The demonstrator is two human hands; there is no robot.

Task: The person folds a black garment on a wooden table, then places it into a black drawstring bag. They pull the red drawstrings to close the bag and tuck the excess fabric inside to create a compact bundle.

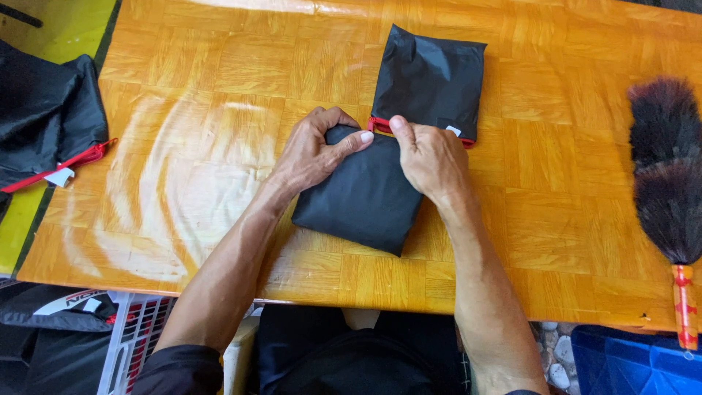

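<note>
Underneath lay a glossy orange wood-parquet counter point(219, 73), a dark feather duster point(667, 168) at its right edge. Both hands, left point(316, 152) and right point(431, 157), pinched the top edge of a folded, smooth black fabric bundle point(362, 197), just before a black red-zippered pouch point(431, 80).

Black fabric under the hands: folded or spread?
Folded. The black fabric is a compact rectangle, both hands pinching its far edge by the pouch.

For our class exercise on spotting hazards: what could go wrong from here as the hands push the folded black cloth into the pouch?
1. The folded cloth looks about as wide as the pouch mouth, so it may jam or unfold.
2. Fabric could snag on the red zipper.
</note>
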